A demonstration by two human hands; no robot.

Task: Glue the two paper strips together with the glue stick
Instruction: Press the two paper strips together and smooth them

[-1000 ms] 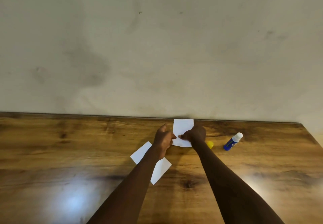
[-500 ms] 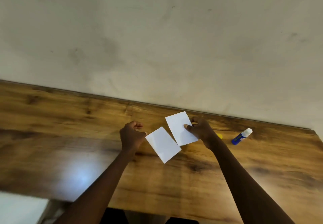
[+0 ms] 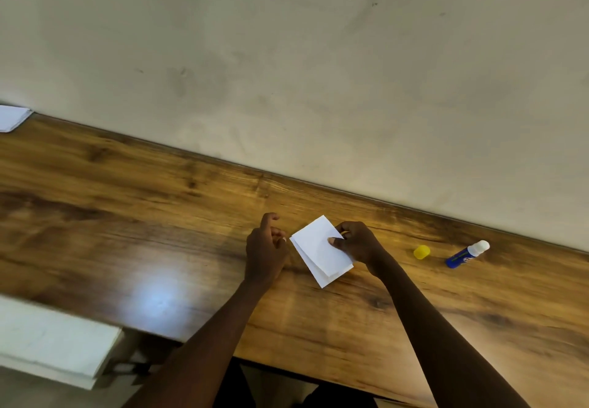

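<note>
Two white paper strips overlap in a stack just above the wooden table (image 3: pixel 127 216). The upper paper strip (image 3: pixel 315 245) covers most of the lower paper strip (image 3: pixel 323 278), which shows along the left and bottom edges. My right hand (image 3: pixel 357 243) pinches the stack at its right edge, thumb on top. My left hand (image 3: pixel 264 248) is at the stack's left corner with fingers curled; whether it grips the corner is unclear. The blue glue stick (image 3: pixel 467 254) lies uncapped to the right, its white tip pointing at the wall. Its yellow cap (image 3: pixel 421 252) rests beside it.
The table's far edge runs along a plain wall (image 3: pixel 318 89). More white paper (image 3: pixel 12 117) lies at the far left corner. A white slab-like object (image 3: pixel 54 344) sits below the table's near edge at the bottom left.
The two strips, side by side half a second ago, are now stacked. My left hand brought the lower strip under the upper one. The view has tilted and shifted left.
</note>
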